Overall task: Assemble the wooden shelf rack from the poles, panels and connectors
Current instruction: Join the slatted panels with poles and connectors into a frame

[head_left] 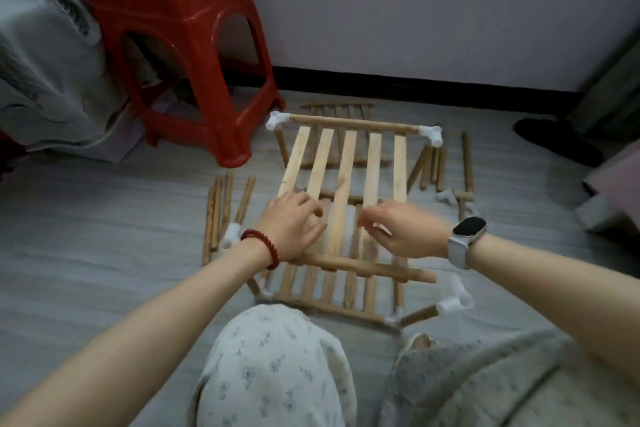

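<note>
A half-built rack stands on the floor in front of my knees. Its upper slatted panel (346, 163) hangs from a far pole (353, 123) with white connectors at the left end (277, 121) and right end (432, 135). A near pole (363, 269) crosses the panel's front, and a lower slatted panel (329, 291) lies beneath. My left hand (294, 229) rests flat on the left slats. My right hand (401, 232), blurred, lies on the right slats with fingers stretched leftward. A loose white connector (450, 305) sits on a short pole at the near right.
Loose poles lie left of the rack (218, 215) and to its right (431, 166). Another slatted panel (339, 109) lies behind, near the wall. A red plastic stool (183, 55) stands at the back left beside a bed cover (41, 62). A black slipper (554, 139) lies far right.
</note>
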